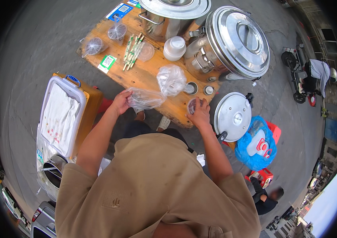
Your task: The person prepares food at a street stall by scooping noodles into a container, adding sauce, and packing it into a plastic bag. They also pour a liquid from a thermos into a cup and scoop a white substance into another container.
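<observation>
My left hand (pixel 121 102) pinches the edge of a clear plastic bag (pixel 146 99), which stretches out over the near edge of the wooden table (pixel 117 75). Over a small clear tub (pixel 191 106) with dark contents at the table's near right corner, my right hand (pixel 200 113) curls its fingers round the rim. Between the hands lies a crumpled bundle of clear plastic bags (pixel 171 80). Just beyond the right hand stand an open metal can (pixel 192 88) and a small container with a white top (pixel 208 90).
Two large lidded steel pots (pixel 240 41) stand at the far right, beside stacked white bowls (pixel 174 48). Wrapped chopsticks (pixel 132 52) and bagged tubs (pixel 94 46) lie farther left. A pressure cooker (pixel 232 117) sits right; a cloth-covered yellow box (pixel 59 115) stands left. A person (pixel 267 200) sits behind right.
</observation>
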Motion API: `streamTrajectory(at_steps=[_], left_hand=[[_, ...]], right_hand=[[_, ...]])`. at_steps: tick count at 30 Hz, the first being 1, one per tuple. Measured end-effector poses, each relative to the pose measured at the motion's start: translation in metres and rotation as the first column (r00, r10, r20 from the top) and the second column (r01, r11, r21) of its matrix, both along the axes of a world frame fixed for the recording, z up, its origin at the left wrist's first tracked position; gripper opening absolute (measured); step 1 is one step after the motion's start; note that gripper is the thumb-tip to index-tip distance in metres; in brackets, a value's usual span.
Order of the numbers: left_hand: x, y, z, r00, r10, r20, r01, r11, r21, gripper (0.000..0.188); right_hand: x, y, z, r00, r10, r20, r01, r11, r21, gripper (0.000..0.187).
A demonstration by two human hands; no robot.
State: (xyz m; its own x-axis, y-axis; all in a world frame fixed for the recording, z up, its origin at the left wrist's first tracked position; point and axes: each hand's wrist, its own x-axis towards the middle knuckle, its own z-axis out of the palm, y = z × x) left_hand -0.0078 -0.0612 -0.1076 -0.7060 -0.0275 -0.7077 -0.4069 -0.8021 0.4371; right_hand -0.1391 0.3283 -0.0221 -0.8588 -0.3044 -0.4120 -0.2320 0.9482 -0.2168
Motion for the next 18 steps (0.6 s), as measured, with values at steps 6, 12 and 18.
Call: streamTrajectory(at_steps=[6,12,18], left_hand=[[-0.003,-0.002,-0.019,0.999,-0.001,0.048,0.002,1.000,-0.021,0.018],[-0.004,0.040,-0.057,0.999,-0.045,0.029,0.043,0.998,0.045,0.022],[-0.019,0.107,-0.073,0.995,-0.058,0.080,0.052,0.995,0.083,0.023]], right_hand=[[-0.014,-0.014,-0.009,0.996,-0.006,0.091,-0.010,0.986,0.167,0.105],[-0.015,-0.017,0.010,0.993,0.013,0.115,-0.033,0.985,0.169,0.104],[0.019,-0.029,0.067,0.995,0.102,-0.006,-0.102,0.990,-0.102,0.097]])
